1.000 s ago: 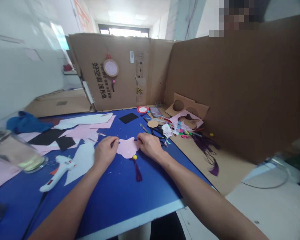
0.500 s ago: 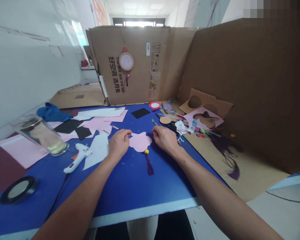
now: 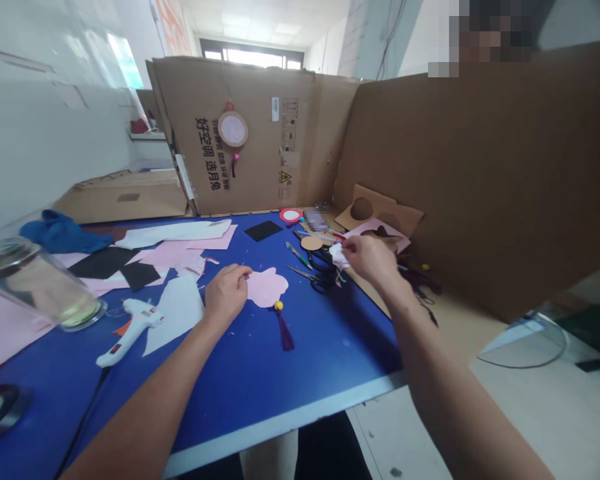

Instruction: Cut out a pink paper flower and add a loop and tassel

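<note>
The left arm reaches in from the near left, forearm low over the blue tabletop (image 3: pixel 280 380). The left hand (image 3: pixel 225 295) lies knuckles up, fingers curled, fingertips at the left edge of the pink cutout (image 3: pixel 267 287). I cannot tell whether it pinches that edge or only presses on it. The cutout lies flat near the tabletop's middle, with a yellow bead (image 3: pixel 279 305) and a dark tassel (image 3: pixel 285 335) trailing from its near edge.

The right arm stretches farther out and to the right. The right hand (image 3: pixel 373 257) is raised over the clutter, thumb and fingers closed narrowly on a white scrap (image 3: pixel 337 255), just beyond the scissors (image 3: pixel 318 277).

Half a second ago the right hand sat at the cutout's right edge. It has since left it and moved far right, while the left hand stays put. A glue gun (image 3: pixel 129 322) lies to the left.
</note>
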Motion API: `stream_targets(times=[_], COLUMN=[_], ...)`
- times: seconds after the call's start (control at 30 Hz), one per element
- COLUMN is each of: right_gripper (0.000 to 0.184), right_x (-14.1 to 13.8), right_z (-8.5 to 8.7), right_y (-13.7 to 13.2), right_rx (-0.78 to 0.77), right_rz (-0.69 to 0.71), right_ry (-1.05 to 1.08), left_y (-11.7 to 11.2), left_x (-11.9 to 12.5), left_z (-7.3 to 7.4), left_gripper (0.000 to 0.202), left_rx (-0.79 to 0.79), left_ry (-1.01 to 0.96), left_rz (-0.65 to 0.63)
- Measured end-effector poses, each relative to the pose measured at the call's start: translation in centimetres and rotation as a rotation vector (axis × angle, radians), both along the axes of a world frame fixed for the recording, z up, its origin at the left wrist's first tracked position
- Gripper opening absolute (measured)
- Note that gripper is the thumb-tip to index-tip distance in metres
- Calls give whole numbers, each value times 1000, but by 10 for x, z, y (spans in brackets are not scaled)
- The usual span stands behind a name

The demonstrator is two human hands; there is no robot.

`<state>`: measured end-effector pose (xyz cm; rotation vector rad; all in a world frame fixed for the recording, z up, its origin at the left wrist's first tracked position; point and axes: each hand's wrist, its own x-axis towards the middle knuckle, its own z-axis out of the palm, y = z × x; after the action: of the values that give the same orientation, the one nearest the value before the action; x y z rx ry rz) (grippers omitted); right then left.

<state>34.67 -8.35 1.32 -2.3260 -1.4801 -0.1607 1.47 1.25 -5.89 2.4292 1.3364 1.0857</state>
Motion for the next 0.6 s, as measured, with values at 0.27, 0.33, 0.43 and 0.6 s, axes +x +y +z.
stream_targets(times=[0.27,0.33,0.43,0.6], right_gripper=[21,23,23,27], right_x=[69,68,66,62], right_z=[-17,-24,-32,-43], right_y=[-34,-32,-27,-20], right_rx=[-315,-316,-312,-283], right_rz=[-161,-149,-138,-117], right_ry=[-38,-58,-88,-137], left_y=[-1,-1,-3,-4], left_x=[3,3,3,1], left_z=[-1,0,0,0], left_gripper=[34,34,35,36], left_rx=[-6,-6,-9,-2], left_ry=[13,13,9,9], left_rz=[-18,-13,-2,-7])
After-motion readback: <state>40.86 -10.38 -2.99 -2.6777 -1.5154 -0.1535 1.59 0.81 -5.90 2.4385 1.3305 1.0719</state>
